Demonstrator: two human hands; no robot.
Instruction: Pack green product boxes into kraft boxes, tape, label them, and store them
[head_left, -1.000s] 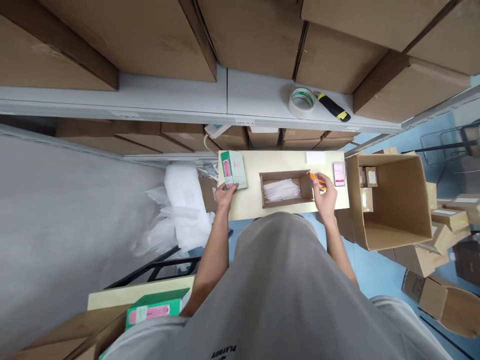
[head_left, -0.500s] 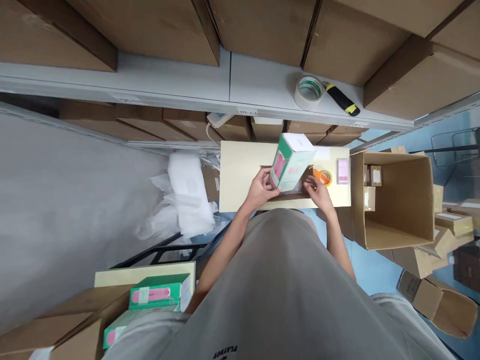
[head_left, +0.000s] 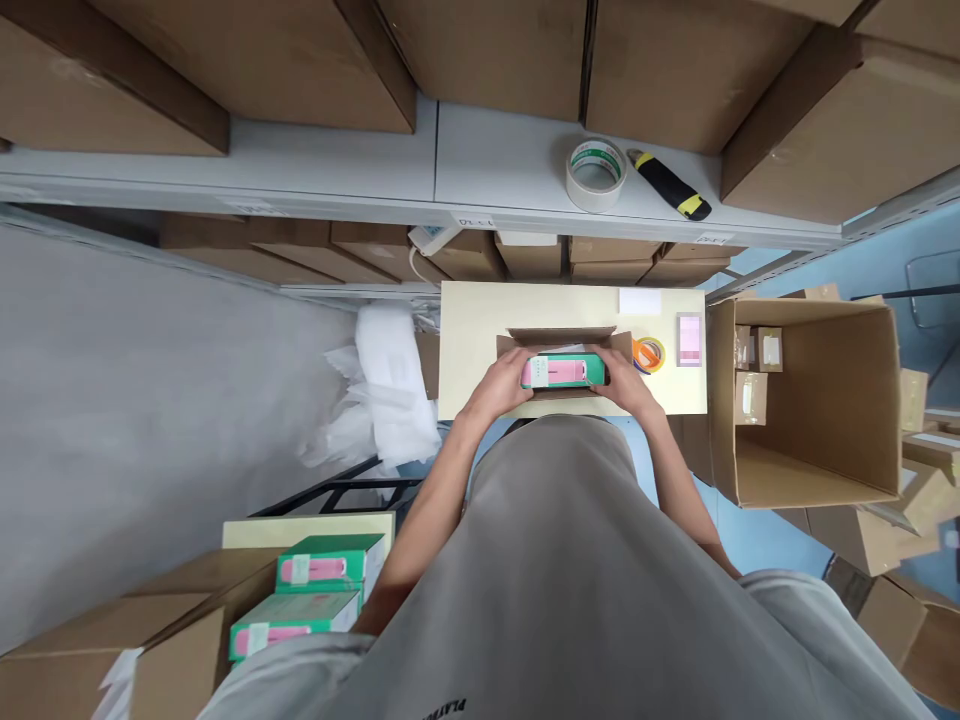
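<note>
A green product box (head_left: 566, 371) with a pink picture lies on its side in the mouth of a small open cardboard carton (head_left: 561, 335), whose flaps stand spread. My left hand (head_left: 499, 384) grips the box's left end, thumb along the near edge. At the other end my right hand (head_left: 628, 383) holds it, fingers curled over the far corner. The carton sits on a cream-coloured table (head_left: 469, 320). Just right of it lies a roll of orange and yellow tape (head_left: 648, 354), close to my right hand. How deep the box sits is hard to see.
Above the table runs a grey shelf (head_left: 502, 165) with white tape (head_left: 595, 175), a black-and-yellow cutter (head_left: 670, 186) and large cartons. At right stands a big open carton (head_left: 817, 400) holding small boxes. White foam wrap (head_left: 394, 390) hangs at left; more green boxes (head_left: 330, 563) are stacked lower left.
The green box has come down from a tilted position above the carton and now lies level in its opening. My right hand has moved from the carton's edge onto the box.
</note>
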